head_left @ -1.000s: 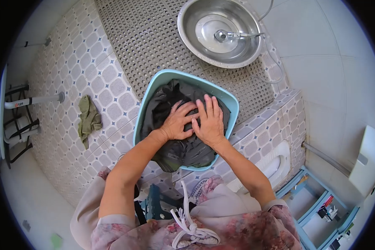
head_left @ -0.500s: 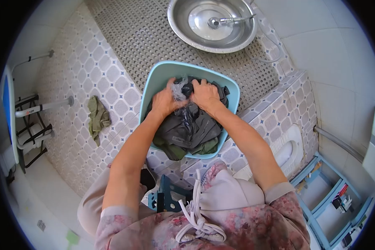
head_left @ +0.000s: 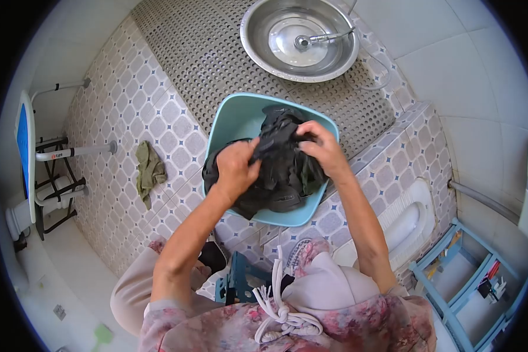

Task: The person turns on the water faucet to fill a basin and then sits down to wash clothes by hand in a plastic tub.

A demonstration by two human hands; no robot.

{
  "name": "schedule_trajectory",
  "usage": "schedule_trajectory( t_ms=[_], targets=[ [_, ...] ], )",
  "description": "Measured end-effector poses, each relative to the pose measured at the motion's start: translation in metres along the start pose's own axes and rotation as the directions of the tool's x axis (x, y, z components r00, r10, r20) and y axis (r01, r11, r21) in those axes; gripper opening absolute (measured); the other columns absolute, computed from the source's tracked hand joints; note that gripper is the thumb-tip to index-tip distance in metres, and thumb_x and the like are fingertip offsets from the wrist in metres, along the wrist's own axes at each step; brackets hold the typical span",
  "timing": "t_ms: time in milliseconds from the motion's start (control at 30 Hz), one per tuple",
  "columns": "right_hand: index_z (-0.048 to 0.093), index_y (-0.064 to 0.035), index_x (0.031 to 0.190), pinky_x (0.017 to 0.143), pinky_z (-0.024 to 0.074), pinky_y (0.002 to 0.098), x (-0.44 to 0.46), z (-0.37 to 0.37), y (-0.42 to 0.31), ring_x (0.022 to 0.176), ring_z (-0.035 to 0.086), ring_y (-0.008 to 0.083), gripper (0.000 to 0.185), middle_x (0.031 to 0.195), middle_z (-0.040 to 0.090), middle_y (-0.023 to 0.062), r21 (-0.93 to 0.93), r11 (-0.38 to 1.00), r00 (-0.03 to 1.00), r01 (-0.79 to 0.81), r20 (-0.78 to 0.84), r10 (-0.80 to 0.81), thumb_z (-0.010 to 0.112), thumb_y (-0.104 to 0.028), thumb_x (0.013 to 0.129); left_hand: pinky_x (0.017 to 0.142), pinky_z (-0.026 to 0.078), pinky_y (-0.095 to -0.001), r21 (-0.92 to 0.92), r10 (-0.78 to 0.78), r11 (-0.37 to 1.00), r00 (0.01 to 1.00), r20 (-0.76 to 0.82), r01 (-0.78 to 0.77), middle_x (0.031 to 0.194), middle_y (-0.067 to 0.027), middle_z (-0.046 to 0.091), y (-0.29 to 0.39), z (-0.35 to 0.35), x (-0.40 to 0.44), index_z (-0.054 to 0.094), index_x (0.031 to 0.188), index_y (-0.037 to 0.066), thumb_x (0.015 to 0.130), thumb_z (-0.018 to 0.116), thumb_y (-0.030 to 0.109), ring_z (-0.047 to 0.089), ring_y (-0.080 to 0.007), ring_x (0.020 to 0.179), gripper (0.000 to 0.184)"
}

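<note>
A light blue plastic basin stands in front of me with wet dark clothes in it. My left hand is closed on a black garment at the basin's left side. Across from it, my right hand pinches the same garment between thumb and curled fingers near the right rim. The cloth is bunched and raised between both hands. Part of it hangs over the left rim. What lies beneath it in the basin is hidden.
A steel bowl with a shower head in it sits on a perforated grey mat. An olive cloth lies on the tiles at left. A squat toilet and blue shelf rack are at right.
Both hands have moved apart and lifted the black garment into a bunch. The clear water seen between the hands before no longer shows. My view has shifted slightly.
</note>
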State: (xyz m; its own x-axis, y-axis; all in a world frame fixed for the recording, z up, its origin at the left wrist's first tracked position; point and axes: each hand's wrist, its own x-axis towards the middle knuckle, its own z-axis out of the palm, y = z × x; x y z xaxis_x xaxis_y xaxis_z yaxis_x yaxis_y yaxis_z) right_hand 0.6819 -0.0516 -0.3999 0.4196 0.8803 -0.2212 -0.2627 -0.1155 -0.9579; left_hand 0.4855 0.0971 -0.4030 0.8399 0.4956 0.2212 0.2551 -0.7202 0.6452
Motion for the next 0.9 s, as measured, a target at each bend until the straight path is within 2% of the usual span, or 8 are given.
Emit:
schedule_trajectory(
  t_ms=[100, 200, 233, 333, 500, 667, 733, 900],
  targets=[
    [0.058, -0.0046, 0.119, 0.099, 0.0426, 0.0371, -0.004, 0.007, -0.029, 0.114, 0.054, 0.0289, 0.043, 0.127, 0.053, 0.0187, 0.051, 0.999, 0.989, 0.004, -0.147, 0.003, 0.069, -0.027, 0.084, 0.065, 0.048, -0.0428, 0.088, 0.151, 0.983, 0.981, 0.12, -0.162, 0.08, -0.0113, 0.058, 0.023, -0.004, -0.028, 0.06, 0.119, 0.0, 0.062, 0.073, 0.005, 0.058, -0.0316, 0.073, 0.059],
    [0.056, -0.0101, 0.13, 0.102, 0.0417, 0.0439, -0.007, 0.031, 0.006, 0.118, 0.052, 0.0396, 0.057, 0.135, 0.048, 0.0246, -0.762, 0.632, 0.983, 0.144, 0.038, -0.177, 0.072, -0.037, 0.083, 0.071, 0.051, -0.0398, 0.003, 0.161, 0.985, 0.926, 0.342, -0.173, 0.092, -0.0118, 0.06, 0.046, -0.012, -0.043, 0.056, 0.124, -0.001, 0.068, 0.079, 0.018, 0.06, -0.0292, 0.083, 0.063],
    [0.052, -0.0149, 0.138, 0.103, 0.0403, 0.0495, -0.015, 0.045, 0.008, 0.121, 0.048, 0.0468, 0.067, 0.142, 0.041, 0.0271, -0.805, 0.583, 0.989, 0.113, 0.037, -0.141, 0.072, -0.045, 0.081, 0.075, 0.053, -0.0383, 0.027, 0.104, 0.992, 0.917, 0.385, -0.124, 0.096, -0.0127, 0.061, 0.051, -0.026, -0.04, 0.057, 0.125, 0.0, 0.071, 0.081, 0.027, 0.061, -0.0288, 0.087, 0.065],
    [0.056, -0.0162, 0.13, 0.096, 0.0445, 0.0482, -0.045, 0.073, 0.028, 0.112, 0.051, 0.0408, 0.062, 0.135, 0.045, 0.0195, -0.847, 0.507, 0.975, 0.158, 0.053, -0.217, 0.076, -0.037, 0.075, 0.087, 0.049, -0.0424, 0.225, 0.174, 0.953, 0.973, 0.15, -0.205, 0.112, -0.0128, 0.06, 0.038, -0.045, -0.031, 0.057, 0.126, 0.004, 0.067, 0.082, 0.035, 0.057, -0.033, 0.103, 0.071],
    [0.058, -0.0123, 0.117, 0.078, 0.0474, 0.0436, -0.065, 0.095, 0.061, 0.098, 0.055, 0.0313, 0.051, 0.114, 0.054, 0.0127, -0.925, 0.318, 0.978, 0.208, 0.187, -0.097, 0.074, -0.033, 0.073, 0.093, 0.039, -0.0488, 0.445, -0.047, 0.887, 0.933, 0.356, -0.125, 0.13, -0.0103, 0.052, -0.004, -0.025, -0.032, 0.033, 0.151, 0.022, 0.06, 0.076, 0.062, 0.048, -0.0297, 0.118, 0.108],
    [0.058, -0.0052, 0.098, 0.073, 0.0542, 0.0437, -0.017, 0.074, 0.101, 0.083, 0.065, 0.033, 0.033, 0.089, 0.064, 0.0134, -0.875, 0.44, 0.972, 0.203, 0.126, -0.198, 0.068, -0.032, 0.08, 0.08, 0.046, -0.0435, 0.413, -0.136, 0.905, 0.852, 0.506, -0.101, 0.107, -0.0082, 0.06, -0.039, 0.004, -0.006, 0.047, 0.141, 0.024, 0.075, 0.06, 0.067, 0.057, -0.0297, 0.1, 0.08],
    [0.058, -0.0036, 0.098, 0.076, 0.0533, 0.0478, 0.011, 0.065, 0.092, 0.085, 0.067, 0.0386, 0.035, 0.086, 0.067, 0.0198, -0.903, 0.43, 1.0, 0.001, 0.007, 0.011, 0.063, -0.037, 0.087, 0.076, 0.05, -0.0458, 0.393, -0.186, 0.919, 0.914, 0.362, 0.032, 0.095, -0.013, 0.065, -0.057, 0.031, 0.006, 0.059, 0.127, 0.021, 0.088, 0.055, 0.058, 0.063, -0.0339, 0.09, 0.054],
    [0.067, 0.0047, 0.098, 0.088, 0.0499, 0.0517, 0.075, 0.06, 0.072, 0.098, 0.064, 0.0458, 0.059, 0.097, 0.066, 0.031, -0.845, 0.394, 0.916, -0.363, -0.245, 0.319, 0.043, -0.05, 0.098, 0.076, 0.051, -0.048, 0.368, -0.496, 0.846, 0.824, 0.275, 0.386, 0.087, -0.0168, 0.069, -0.08, 0.066, 0.03, 0.067, 0.109, 0.017, 0.098, 0.048, 0.046, 0.065, -0.0366, 0.088, 0.036]
  ],
)
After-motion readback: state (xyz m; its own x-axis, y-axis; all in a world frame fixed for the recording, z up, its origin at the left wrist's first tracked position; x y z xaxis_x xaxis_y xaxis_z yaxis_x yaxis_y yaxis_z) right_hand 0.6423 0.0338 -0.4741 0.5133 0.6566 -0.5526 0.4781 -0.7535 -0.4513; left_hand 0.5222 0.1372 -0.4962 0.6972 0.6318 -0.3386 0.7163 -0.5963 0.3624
